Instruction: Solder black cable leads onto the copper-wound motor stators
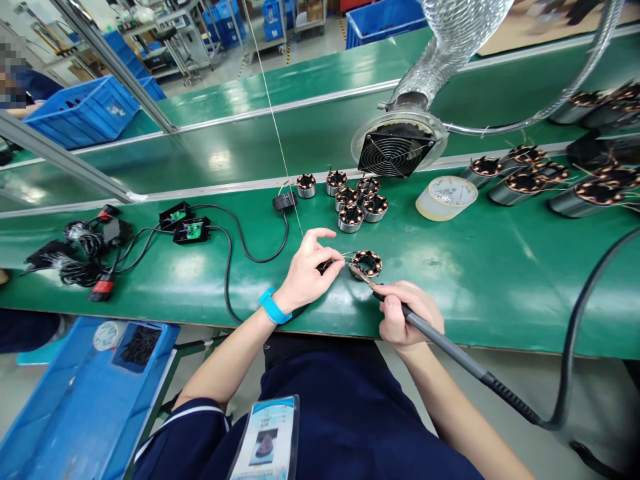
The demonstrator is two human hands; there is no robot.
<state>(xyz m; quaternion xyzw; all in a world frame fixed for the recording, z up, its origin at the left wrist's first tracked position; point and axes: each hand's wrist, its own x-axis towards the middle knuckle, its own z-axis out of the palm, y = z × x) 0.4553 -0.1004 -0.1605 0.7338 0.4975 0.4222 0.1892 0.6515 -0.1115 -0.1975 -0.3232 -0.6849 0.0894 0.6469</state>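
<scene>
My right hand (pixel 411 313) is wrapped round the handle of a soldering iron (pixel 445 343). Its tip reaches the left edge of a copper-wound motor stator (pixel 367 263) lying on the green bench. Thumb and index finger of my left hand (pixel 313 267) pinch thin wires (pixel 345 260) right beside that stator. A dark piece with coloured leads (pixel 325 267) shows under those fingers, partly hidden by them. A thin strand (pixel 280 143) hangs from above down to my left hand; where it ends is hidden.
Several stators (pixel 350 218) stand behind, with more (pixel 580 193) at the right. A translucent cup (pixel 445 200) sits under a fume fan (pixel 395 153). Cables with open black boxes (pixel 193 230) lie left. The iron's cord (pixel 575 333) loops at the right. A blue bin (pixel 65 400) is lower left.
</scene>
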